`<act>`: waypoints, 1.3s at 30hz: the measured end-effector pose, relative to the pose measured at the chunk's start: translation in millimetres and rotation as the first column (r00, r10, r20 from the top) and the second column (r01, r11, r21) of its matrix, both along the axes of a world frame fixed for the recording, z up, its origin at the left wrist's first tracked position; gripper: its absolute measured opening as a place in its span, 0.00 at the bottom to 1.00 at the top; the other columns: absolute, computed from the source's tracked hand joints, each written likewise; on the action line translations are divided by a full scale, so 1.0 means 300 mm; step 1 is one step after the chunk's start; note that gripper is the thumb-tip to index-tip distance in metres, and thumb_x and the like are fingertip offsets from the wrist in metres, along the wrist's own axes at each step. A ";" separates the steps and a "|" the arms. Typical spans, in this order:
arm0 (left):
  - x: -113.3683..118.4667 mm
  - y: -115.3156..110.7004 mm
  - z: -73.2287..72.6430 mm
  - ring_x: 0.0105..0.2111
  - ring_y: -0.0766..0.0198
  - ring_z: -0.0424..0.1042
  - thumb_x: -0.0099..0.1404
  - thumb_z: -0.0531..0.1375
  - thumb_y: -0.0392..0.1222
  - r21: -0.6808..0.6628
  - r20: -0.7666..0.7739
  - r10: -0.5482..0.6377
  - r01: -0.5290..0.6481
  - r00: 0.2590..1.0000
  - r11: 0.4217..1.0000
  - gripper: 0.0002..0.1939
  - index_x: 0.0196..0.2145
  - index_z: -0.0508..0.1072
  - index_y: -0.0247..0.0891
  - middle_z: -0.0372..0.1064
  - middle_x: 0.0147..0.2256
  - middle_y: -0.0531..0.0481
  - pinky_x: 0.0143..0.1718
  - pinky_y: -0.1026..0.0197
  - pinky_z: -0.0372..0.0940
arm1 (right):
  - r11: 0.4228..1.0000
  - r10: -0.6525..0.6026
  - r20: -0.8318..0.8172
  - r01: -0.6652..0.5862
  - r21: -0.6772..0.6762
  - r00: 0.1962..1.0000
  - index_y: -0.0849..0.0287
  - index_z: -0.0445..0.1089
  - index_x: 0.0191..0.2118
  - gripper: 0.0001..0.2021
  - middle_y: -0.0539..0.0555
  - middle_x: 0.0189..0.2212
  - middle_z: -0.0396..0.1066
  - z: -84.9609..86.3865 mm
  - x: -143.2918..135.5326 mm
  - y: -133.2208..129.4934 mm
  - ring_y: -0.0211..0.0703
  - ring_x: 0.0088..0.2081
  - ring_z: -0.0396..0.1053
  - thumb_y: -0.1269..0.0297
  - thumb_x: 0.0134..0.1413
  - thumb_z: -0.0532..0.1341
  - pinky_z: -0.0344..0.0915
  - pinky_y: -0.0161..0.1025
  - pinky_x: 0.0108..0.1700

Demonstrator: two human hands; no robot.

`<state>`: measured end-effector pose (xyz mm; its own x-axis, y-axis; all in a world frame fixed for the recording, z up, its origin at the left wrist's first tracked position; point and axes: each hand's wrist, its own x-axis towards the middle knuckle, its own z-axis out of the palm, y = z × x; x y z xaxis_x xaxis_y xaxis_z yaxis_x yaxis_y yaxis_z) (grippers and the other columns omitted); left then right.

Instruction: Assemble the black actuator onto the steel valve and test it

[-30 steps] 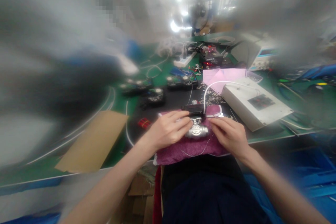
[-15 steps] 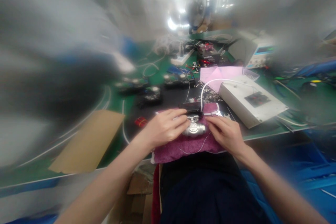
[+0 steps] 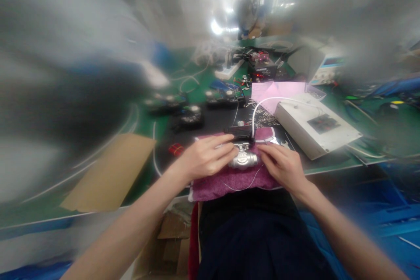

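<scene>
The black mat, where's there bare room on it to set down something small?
Two small patches of mat look free: between the black modules and the purple towel, and just beyond the red bundle. It's crowded around the silver valve, between left hand and right hand, and beside the white box, where loose metal pieces lie.

Holds a bare left forearm [image 3: 141, 210] slanting from near left, a bare right forearm [image 3: 344, 227] from near right; points bare left hand [image 3: 208, 155] rightward, bare right hand [image 3: 284, 165] leftward, with fingers bent.
</scene>
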<state>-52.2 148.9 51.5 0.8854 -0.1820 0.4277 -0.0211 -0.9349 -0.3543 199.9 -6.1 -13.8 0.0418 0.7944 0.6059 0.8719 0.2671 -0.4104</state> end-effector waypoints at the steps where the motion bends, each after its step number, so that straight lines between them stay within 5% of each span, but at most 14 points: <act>1: -0.001 0.001 -0.002 0.60 0.50 0.75 0.71 0.63 0.33 -0.007 0.004 -0.002 0.002 1.000 1.000 0.14 0.53 0.78 0.35 0.80 0.51 0.45 0.60 0.49 0.74 | 1.000 -0.001 -0.001 0.001 -0.003 1.000 0.55 0.78 0.53 0.12 0.55 0.45 0.82 -0.002 0.000 0.001 0.43 0.43 0.80 0.68 0.67 0.63 0.73 0.39 0.49; 20: 0.017 -0.003 0.022 0.58 0.51 0.74 0.73 0.60 0.32 -0.094 -0.089 0.016 -0.024 0.996 0.995 0.17 0.57 0.74 0.33 0.78 0.50 0.40 0.59 0.48 0.74 | 1.000 -0.008 0.023 0.008 -0.020 1.000 0.55 0.78 0.53 0.11 0.55 0.46 0.82 -0.004 0.001 -0.001 0.43 0.43 0.79 0.67 0.68 0.62 0.73 0.39 0.49; 30: 0.016 -0.024 -0.015 0.58 0.54 0.73 0.75 0.58 0.34 -0.266 0.002 0.096 -0.092 0.995 0.960 0.13 0.54 0.76 0.36 0.78 0.51 0.43 0.56 0.51 0.75 | 0.998 -0.015 0.031 0.016 -0.052 0.999 0.55 0.78 0.53 0.12 0.55 0.46 0.82 -0.006 -0.002 -0.002 0.43 0.43 0.79 0.66 0.69 0.62 0.72 0.39 0.49; 39: 0.025 -0.077 -0.026 0.61 0.50 0.71 0.74 0.59 0.34 -0.248 0.009 0.163 -0.156 0.987 0.956 0.13 0.54 0.76 0.34 0.77 0.52 0.42 0.61 0.46 0.72 | 0.999 -0.020 0.026 0.021 -0.040 0.999 0.56 0.78 0.53 0.12 0.55 0.45 0.82 -0.003 0.000 -0.004 0.43 0.42 0.79 0.67 0.68 0.62 0.72 0.38 0.48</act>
